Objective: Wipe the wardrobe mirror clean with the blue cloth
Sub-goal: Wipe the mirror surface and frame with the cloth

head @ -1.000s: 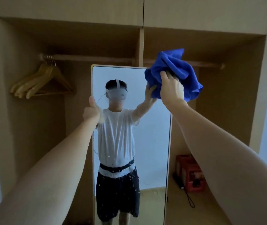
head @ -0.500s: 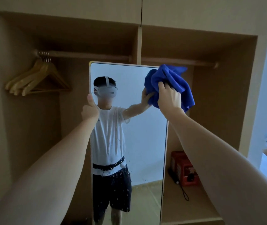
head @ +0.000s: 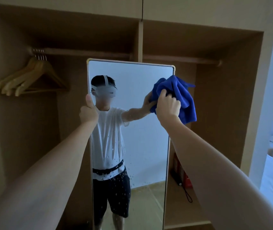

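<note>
Right hand [head: 168,107] bunched blue cloth [head: 180,95] against mirror [head: 142,130] upper right edge; left hand [head: 88,110] gripped left edge. Mirror's long axis upright, droplets lay well below cloth.

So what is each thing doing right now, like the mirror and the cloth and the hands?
mirror: upright in the wardrobe, water droplets on its lower half.
blue cloth: bunched up, pressed at the mirror's upper right edge.
right hand: grips the blue cloth.
left hand: holds the mirror's left edge, thumb up.
wooden hangers: hanging on the rail, bare.
red box: on the wardrobe floor behind the mirror.
</note>
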### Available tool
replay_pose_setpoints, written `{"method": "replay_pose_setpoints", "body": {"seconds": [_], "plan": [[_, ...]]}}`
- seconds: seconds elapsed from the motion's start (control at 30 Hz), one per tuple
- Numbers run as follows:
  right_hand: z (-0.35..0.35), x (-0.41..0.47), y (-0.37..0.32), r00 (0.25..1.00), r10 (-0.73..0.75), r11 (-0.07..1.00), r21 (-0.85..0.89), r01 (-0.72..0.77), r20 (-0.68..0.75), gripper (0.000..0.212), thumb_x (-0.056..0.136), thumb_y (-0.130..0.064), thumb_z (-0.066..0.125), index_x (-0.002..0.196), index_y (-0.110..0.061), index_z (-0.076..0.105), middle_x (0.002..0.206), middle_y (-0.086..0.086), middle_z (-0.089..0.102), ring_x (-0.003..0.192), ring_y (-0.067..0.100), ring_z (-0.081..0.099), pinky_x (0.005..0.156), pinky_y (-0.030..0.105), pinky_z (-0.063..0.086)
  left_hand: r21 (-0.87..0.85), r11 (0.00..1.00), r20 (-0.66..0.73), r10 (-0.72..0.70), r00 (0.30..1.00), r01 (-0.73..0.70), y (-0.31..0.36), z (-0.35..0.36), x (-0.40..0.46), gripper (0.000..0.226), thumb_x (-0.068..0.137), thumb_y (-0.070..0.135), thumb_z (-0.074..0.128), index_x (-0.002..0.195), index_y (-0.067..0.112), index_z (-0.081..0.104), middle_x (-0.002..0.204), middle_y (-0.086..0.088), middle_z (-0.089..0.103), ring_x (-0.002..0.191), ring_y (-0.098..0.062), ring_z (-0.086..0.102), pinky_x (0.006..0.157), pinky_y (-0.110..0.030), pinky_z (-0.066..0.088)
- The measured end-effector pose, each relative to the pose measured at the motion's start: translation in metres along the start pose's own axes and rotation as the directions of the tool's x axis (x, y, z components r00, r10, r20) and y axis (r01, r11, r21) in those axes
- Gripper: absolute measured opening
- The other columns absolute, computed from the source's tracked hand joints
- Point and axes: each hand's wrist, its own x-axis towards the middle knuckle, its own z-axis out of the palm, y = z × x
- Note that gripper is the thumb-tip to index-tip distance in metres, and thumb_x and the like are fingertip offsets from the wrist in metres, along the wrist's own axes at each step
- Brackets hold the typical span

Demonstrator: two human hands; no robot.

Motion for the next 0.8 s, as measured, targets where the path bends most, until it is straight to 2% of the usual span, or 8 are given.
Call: {"method": "replay_pose_setpoints", "body": {"seconds": [0.07,0.17,0.3,0.43,0.53,0.6,0.7,0.8], "plan": [[-0.016,0.012,-0.004,0.999,0.002,1.0,0.025,-0.001,-0.043,0.048,0.091,-0.012,0.064,0.133,-0.006,0.04,0.12,0.017,0.062,0.102,0.032,0.065,0.067,0.035,0.04,-0.009,1.0,-0.006,0.008,1.0,-0.008,0.0,0.0,-0.003,0.077,0.102,0.059,0.015,0.132,-0.002,0.05,0.126,-0.021,0.059,0.116,-0.037,0.057,0.08,-0.034,0.037],[-0.038,0.038,-0.005,0.993,-0.066,0.992,0.098,0.076,-0.101,0.049,0.09,-0.01,0.063,0.134,-0.009,0.041,0.127,0.015,0.058,0.111,0.033,0.059,0.067,0.037,0.039,-0.02,1.0,-0.006,0.017,1.0,-0.017,0.001,0.0,-0.006,0.076,0.102,0.059,0.015,0.131,-0.002,0.051,0.125,-0.021,0.059,0.114,-0.037,0.057,0.079,-0.035,0.038],[-0.035,0.054,-0.002,0.995,-0.084,0.981,0.17,0.093,-0.06,0.058,0.088,-0.008,0.064,0.138,-0.01,0.036,0.141,0.015,0.046,0.125,0.035,0.048,0.076,0.041,0.045,-0.044,0.998,0.003,0.043,0.999,-0.043,-0.004,-0.001,-0.002,0.077,0.101,0.061,0.016,0.13,-0.001,0.052,0.122,-0.021,0.06,0.112,-0.037,0.058,0.079,-0.036,0.04],[-0.005,0.025,0.002,1.0,0.019,0.996,0.087,-0.018,-0.017,0.06,0.092,-0.01,0.062,0.143,-0.003,0.031,0.137,0.023,0.049,0.116,0.037,0.055,0.077,0.04,0.052,-0.066,0.996,0.013,0.066,0.998,-0.065,-0.007,-0.002,-0.002,0.078,0.101,0.062,0.015,0.125,-0.001,0.054,0.109,-0.018,0.06,0.107,-0.035,0.06,0.082,-0.037,0.043],[0.007,0.007,0.006,0.999,0.023,1.0,0.012,-0.024,0.031,0.057,0.094,-0.014,0.061,0.142,-0.003,0.032,0.125,0.02,0.06,0.102,0.033,0.065,0.069,0.035,0.047,-0.082,0.994,0.017,0.071,0.997,-0.069,-0.008,-0.002,-0.003,0.08,0.1,0.064,0.015,0.126,-0.002,0.053,0.115,-0.02,0.061,0.109,-0.035,0.059,0.086,-0.038,0.044],[0.002,0.01,0.007,1.0,0.028,0.999,0.019,-0.028,-0.006,0.054,0.095,-0.015,0.059,0.142,-0.007,0.034,0.121,0.017,0.063,0.098,0.032,0.068,0.064,0.035,0.043,-0.087,0.994,0.021,0.066,0.998,-0.064,-0.007,-0.002,-0.004,0.079,0.101,0.062,0.015,0.129,-0.002,0.052,0.114,-0.016,0.059,0.106,-0.03,0.058,0.083,-0.035,0.041],[-0.023,0.033,0.01,0.991,0.0,0.995,0.094,0.013,-0.136,0.047,0.096,-0.013,0.057,0.139,-0.009,0.039,0.124,0.014,0.061,0.107,0.033,0.063,0.065,0.036,0.038,-0.078,0.997,0.009,0.024,1.0,-0.024,-0.006,-0.001,-0.005,0.08,0.1,0.063,0.015,0.132,-0.001,0.049,0.116,-0.015,0.058,0.106,-0.03,0.058,0.082,-0.035,0.04],[-0.042,0.058,0.011,0.988,-0.083,0.982,0.158,0.104,-0.133,0.047,0.092,-0.01,0.058,0.136,-0.009,0.041,0.131,0.015,0.056,0.117,0.035,0.055,0.074,0.042,0.043,-0.061,0.998,-0.012,0.011,1.0,-0.012,-0.005,0.002,-0.004,0.079,0.101,0.062,0.016,0.13,-0.002,0.051,0.114,-0.015,0.058,0.111,-0.035,0.058,0.08,-0.035,0.039]]}}
